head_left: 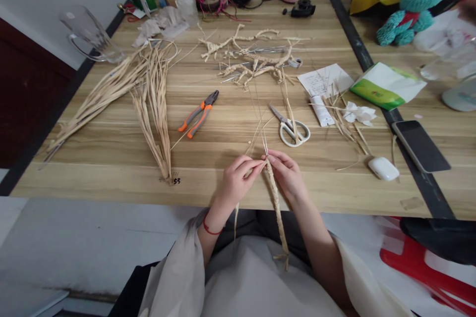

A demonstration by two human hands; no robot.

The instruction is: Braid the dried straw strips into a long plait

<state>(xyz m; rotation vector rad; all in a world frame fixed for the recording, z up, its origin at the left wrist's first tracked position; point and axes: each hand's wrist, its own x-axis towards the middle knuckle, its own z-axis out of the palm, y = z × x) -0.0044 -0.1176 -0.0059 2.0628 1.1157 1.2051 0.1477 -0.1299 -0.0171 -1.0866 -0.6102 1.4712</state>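
Note:
Between my hands, at the table's front edge, is a straw-wrapped wire stem (pixel 274 195). Its lower end hangs over my lap, and bare wires (pixel 262 129) fan out from its upper end. My right hand (pixel 287 174) is closed on the stem near the top of the wrapping. My left hand (pixel 240 178) pinches a pale straw strip at the same spot; one strip end (pixel 236 220) dangles below that hand. Just beyond my fingers lie scissors (pixel 293 131) with white handles. Pliers (pixel 200 114) with orange and grey grips rest farther left.
Straw bundles (pixel 152 109) spread over the left side near a glass mug (pixel 91 34). Wrapped branch shapes (pixel 256 59) lie toward the back. At right are a paper note (pixel 325 79), a white tube (pixel 322 110), a tissue pack (pixel 386 85), a white case (pixel 384 168) and a phone (pixel 422 145).

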